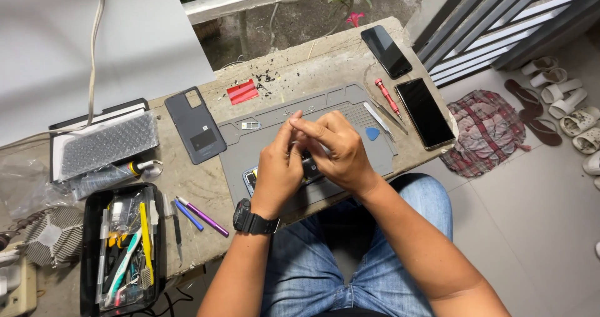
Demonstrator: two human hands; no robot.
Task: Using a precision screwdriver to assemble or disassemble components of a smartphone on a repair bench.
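Surface (187, 186): worn concrete slab, seen from above, the person's jeans-clad knees below its near edge.

Grey work mat (262, 136): lies across the middle of the surface, under both hands.

Tool case (122, 248): black, open, at the near left corner, packed with tweezers, brushes and picks.

Back cover (195, 124): dark grey, flat, just left of the mat.

Two phones at right: one (425, 112) screen up beside the mat's right edge, another (386, 51) further back, apart from it.

Left hand (277, 167): watch on the wrist, fingers curled and raised, tips meeting those of the other hand above the mat.

Right hand (337, 151): fingers bent over, closed against the left hand's fingers.

Small dark device (307, 167): only a sliver shows, between the two palms and low in the clasp, just over the mat. Both hands appear closed on it; which fingers actually bear on it cannot be told.

Red screwdriver (385, 93) and metal pry tool (377, 118): on the mat's right end, near the right hand but apart.

Blue pick (372, 133): just beside the right hand's knuckles, not touched.
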